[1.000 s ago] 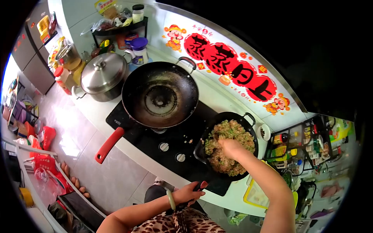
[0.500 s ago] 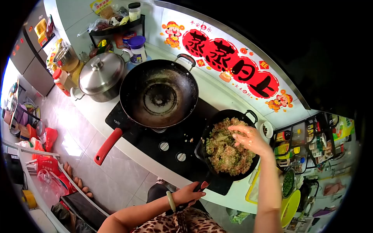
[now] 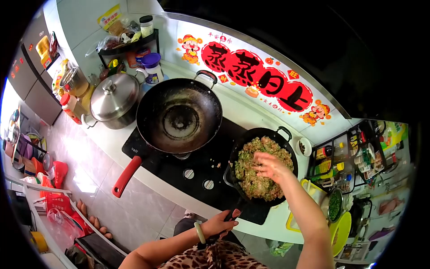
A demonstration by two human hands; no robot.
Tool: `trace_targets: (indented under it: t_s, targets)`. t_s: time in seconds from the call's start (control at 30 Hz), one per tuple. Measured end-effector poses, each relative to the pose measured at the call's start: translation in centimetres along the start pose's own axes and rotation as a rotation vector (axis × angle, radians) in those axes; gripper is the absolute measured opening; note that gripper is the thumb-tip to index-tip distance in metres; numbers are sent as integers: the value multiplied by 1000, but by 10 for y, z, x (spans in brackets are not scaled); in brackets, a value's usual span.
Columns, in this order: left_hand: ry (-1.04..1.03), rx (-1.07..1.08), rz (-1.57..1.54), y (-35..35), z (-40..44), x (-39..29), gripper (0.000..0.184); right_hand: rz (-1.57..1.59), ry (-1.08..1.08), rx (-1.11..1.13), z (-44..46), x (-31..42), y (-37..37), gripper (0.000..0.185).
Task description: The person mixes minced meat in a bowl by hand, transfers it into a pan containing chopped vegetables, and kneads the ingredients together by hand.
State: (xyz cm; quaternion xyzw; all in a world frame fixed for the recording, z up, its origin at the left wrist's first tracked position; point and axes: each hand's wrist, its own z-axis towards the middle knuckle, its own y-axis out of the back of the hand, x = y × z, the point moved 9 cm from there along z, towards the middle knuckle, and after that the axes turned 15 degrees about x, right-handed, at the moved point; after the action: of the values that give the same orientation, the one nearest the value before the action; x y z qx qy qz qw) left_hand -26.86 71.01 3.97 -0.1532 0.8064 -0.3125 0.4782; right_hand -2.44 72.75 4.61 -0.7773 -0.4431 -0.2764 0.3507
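Observation:
A black pan [image 3: 293, 165] holds a chopped meat-like mixture [image 3: 257, 179] flecked with green. Over the mixture is my right hand [image 3: 271, 167], fingers apart and wet-looking, holding nothing; whether its fingertips touch the food I cannot tell. My left hand [image 3: 217, 224], with a pale bangle at the wrist, is wrapped round the pan's dark handle [image 3: 235, 212] near the front edge of the counter. Left of that pan, an empty black wok [image 3: 179, 115] with a red handle [image 3: 126, 177] rests on the hob [image 3: 201, 172].
A lidded steel pot [image 3: 115, 96] stands left of the wok. Beyond the pan are a small white bowl [image 3: 303, 146] and a rack of bottles [image 3: 331, 163]. A bowl of chopped greens [image 3: 335, 204], a green-yellow basin [image 3: 341, 233] and a yellow-edged tray [image 3: 293, 222] lie at the right.
My right hand pressed into the mixture, lifted toward the pan's far right side, then moved back left over the middle. The mixture's surface has shifted. My left hand keeps its grip.

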Motion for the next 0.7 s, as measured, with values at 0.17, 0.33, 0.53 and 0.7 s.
trace_targets:
  t_s: [0.17,0.33,0.53,0.7]
  targets:
    - [-8,26,-23,1,3,6,23,-160,120,1,-15,43,4,36]
    - [9,6,-61,1,2,9,25,-636,103,-216,-24,57,54,33]
    - [-12,17,-62,2,2,6,30,-1264,-23,-208,24,74,76,63]
    - [4,32,-99,0,3,13,31,-1115,-269,99,73,32,48,86]
